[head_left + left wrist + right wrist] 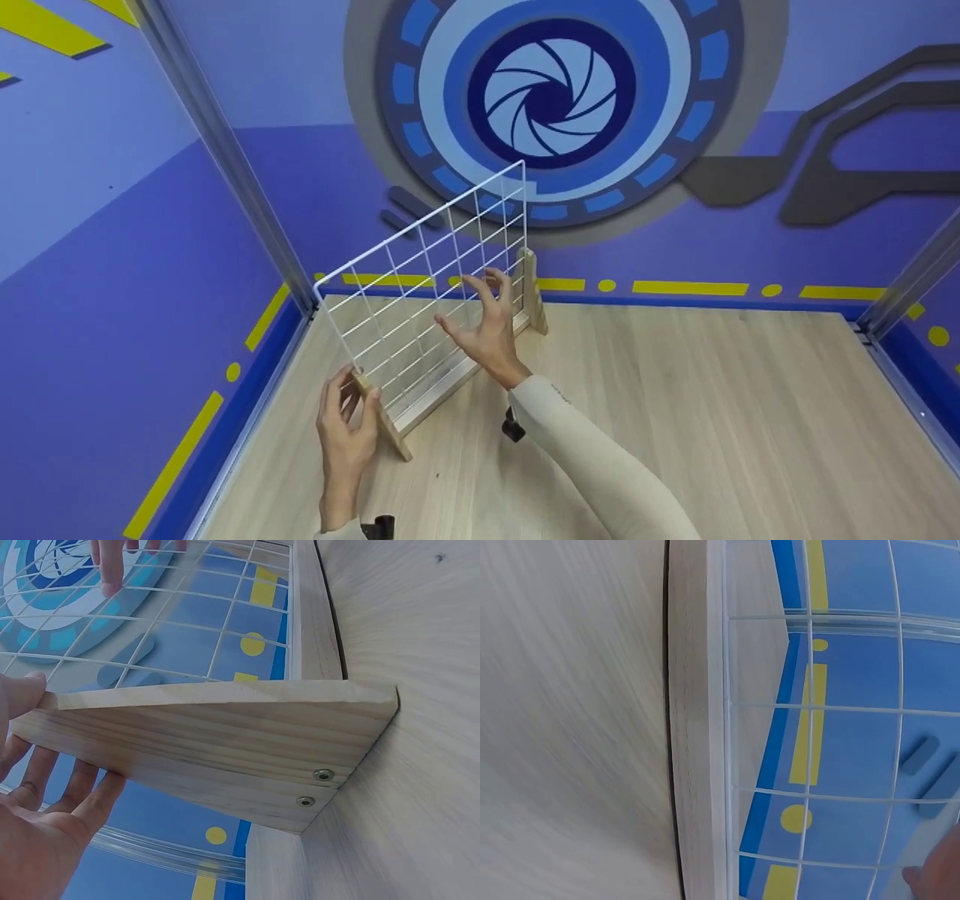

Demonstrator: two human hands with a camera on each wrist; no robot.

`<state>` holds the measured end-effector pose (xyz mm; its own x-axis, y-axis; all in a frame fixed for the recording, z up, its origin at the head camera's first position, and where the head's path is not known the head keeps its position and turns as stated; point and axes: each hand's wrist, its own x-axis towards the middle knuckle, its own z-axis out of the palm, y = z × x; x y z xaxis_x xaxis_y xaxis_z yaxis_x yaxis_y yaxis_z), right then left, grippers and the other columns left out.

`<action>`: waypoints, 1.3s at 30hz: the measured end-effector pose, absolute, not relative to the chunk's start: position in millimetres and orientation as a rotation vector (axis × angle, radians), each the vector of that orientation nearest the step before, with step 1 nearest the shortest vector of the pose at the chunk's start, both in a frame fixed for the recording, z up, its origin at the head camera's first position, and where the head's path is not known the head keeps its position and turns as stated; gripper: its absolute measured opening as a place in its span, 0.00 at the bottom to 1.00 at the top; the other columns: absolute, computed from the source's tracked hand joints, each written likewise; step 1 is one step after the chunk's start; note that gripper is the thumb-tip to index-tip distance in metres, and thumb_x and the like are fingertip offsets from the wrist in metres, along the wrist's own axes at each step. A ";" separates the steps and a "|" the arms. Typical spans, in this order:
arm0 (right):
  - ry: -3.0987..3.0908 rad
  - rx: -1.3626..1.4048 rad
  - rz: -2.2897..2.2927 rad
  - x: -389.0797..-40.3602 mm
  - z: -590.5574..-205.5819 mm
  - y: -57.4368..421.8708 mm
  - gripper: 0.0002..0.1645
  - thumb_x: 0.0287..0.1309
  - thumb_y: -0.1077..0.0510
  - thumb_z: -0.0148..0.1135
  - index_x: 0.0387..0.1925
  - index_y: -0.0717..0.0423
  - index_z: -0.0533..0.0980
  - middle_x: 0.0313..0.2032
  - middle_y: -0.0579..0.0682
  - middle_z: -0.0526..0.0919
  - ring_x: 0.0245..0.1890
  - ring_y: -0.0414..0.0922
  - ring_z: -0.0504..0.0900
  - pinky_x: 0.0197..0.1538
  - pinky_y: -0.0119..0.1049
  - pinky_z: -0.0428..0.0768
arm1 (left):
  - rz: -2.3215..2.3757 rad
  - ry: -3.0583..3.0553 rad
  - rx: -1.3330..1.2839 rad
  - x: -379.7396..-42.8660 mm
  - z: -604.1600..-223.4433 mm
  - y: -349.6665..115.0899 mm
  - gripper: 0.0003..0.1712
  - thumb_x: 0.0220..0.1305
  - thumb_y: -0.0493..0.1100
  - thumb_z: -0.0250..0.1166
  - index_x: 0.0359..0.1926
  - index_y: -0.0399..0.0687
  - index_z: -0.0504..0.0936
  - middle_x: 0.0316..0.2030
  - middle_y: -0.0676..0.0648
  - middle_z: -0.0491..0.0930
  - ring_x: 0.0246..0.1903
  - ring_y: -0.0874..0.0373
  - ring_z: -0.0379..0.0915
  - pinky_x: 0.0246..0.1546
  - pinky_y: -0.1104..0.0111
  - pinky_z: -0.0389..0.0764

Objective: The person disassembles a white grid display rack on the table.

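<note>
A white wire grid panel [420, 277] stands upright on a wooden base rail [442, 388], slanting from near left to far right. At its near end my left hand [346, 427] holds the top of a wooden side upright [394, 435], thumb on one side and fingers on the other. Two metal screws [323, 775] show low on that upright in the left wrist view. My right hand [489, 330] is at the middle of the grid, fingers spread and bent, holding nothing; whether its fingertips touch the wires I cannot tell. The far wooden upright [532, 292] stands beyond it.
The rack stands on a light wood-grain tabletop [675, 420]. Blue and purple printed panels [292, 180] rise behind and at both sides, with metal corner posts [225, 150] between them.
</note>
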<state>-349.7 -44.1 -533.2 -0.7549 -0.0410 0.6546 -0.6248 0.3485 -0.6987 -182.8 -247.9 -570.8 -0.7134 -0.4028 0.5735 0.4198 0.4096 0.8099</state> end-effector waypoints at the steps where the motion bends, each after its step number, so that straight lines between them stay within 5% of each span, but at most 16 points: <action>1: -2.063 0.584 1.422 -350.6 -533.2 -44.0 0.42 0.49 0.45 0.87 0.66 0.43 0.79 0.71 0.58 0.66 0.69 0.62 0.71 0.72 0.54 0.79 | -1.385 -1.919 -0.017 -183.1 -570.8 -248.1 0.29 0.68 0.28 0.71 0.68 0.30 0.75 0.57 0.31 0.81 0.57 0.63 0.78 0.65 0.76 0.79; 12: -2.048 0.568 1.479 -348.6 -534.1 -46.2 0.40 0.45 0.47 0.88 0.62 0.46 0.82 0.69 0.55 0.66 0.69 0.59 0.70 0.70 0.54 0.79 | -1.357 -1.911 -0.049 -180.5 -575.6 -249.1 0.29 0.67 0.26 0.70 0.68 0.31 0.76 0.56 0.32 0.81 0.57 0.56 0.80 0.64 0.78 0.80; 24: -2.049 0.554 1.457 -351.0 -529.8 -43.3 0.41 0.44 0.47 0.89 0.61 0.48 0.83 0.68 0.56 0.67 0.68 0.58 0.71 0.70 0.53 0.80 | -1.323 -1.892 -0.086 -184.8 -574.3 -248.4 0.32 0.64 0.23 0.71 0.68 0.30 0.76 0.55 0.34 0.81 0.56 0.65 0.78 0.60 0.76 0.82; 33: -2.024 0.552 1.442 -350.7 -531.3 -42.7 0.41 0.44 0.46 0.88 0.61 0.47 0.83 0.68 0.57 0.67 0.66 0.59 0.73 0.69 0.52 0.81 | -1.281 -1.885 -0.105 -186.8 -578.1 -248.9 0.33 0.61 0.21 0.72 0.68 0.30 0.76 0.54 0.33 0.81 0.55 0.60 0.80 0.59 0.76 0.83; 39: -1.996 0.565 1.440 -350.2 -530.8 -44.8 0.40 0.43 0.47 0.88 0.61 0.46 0.83 0.68 0.60 0.68 0.65 0.58 0.73 0.68 0.52 0.80 | -1.236 -1.885 -0.114 -187.2 -579.1 -252.0 0.35 0.59 0.21 0.73 0.68 0.31 0.77 0.53 0.35 0.82 0.55 0.66 0.79 0.59 0.76 0.84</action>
<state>-350.2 -44.8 -530.8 -0.7251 0.0081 0.6886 -0.6508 0.3186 -0.6891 -187.2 -252.0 -579.1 -0.6294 -0.3547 0.6914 0.4928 0.5058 0.7081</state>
